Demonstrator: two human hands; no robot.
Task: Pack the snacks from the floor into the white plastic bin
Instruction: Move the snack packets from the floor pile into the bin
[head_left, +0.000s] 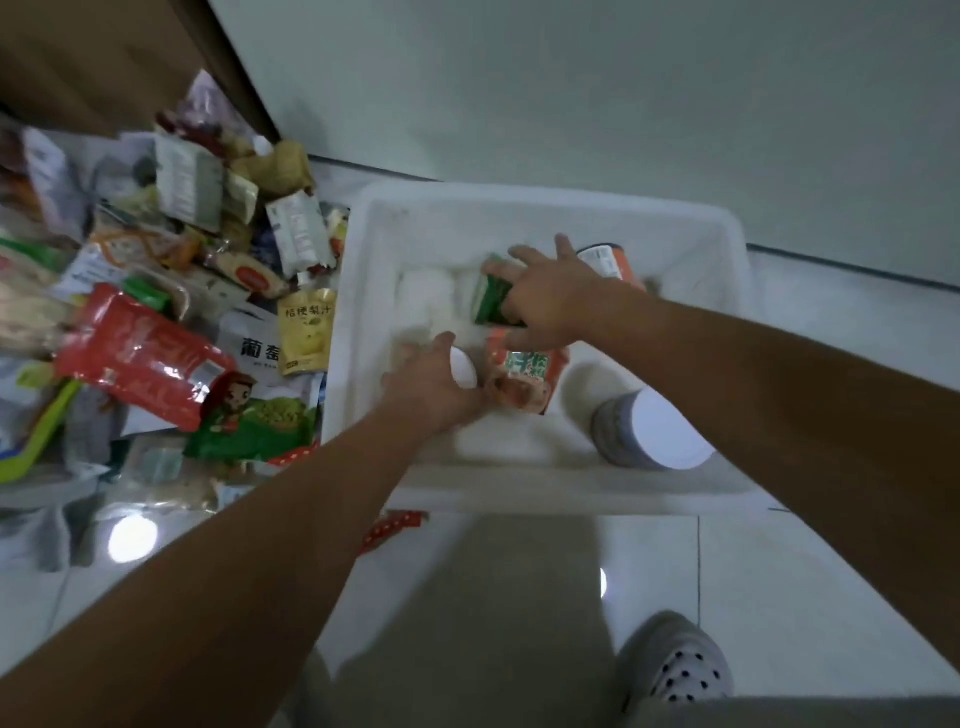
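Observation:
The white plastic bin (519, 491) stands on the floor in front of me, both my hands inside it. My left hand (428, 387) grips an orange snack cup (530, 374) lying on its side, its white end by my fingers. My right hand (550, 301) rests with spread fingers on a green packet (491, 299), its thumb touching the orange cup. An orange can (608, 262) lies behind my right hand. A grey tub with a white lid (649, 431) lies in the bin's near right corner. A pile of snack packets (171, 322) covers the floor to the left.
A red pouch (140, 358), a yellow pouch (306, 332) and a green-and-white bag (260, 415) lie nearest the bin's left wall. A brown door (104, 57) and a pale wall stand behind. My knee and a grey perforated shoe (680, 665) are at the bottom.

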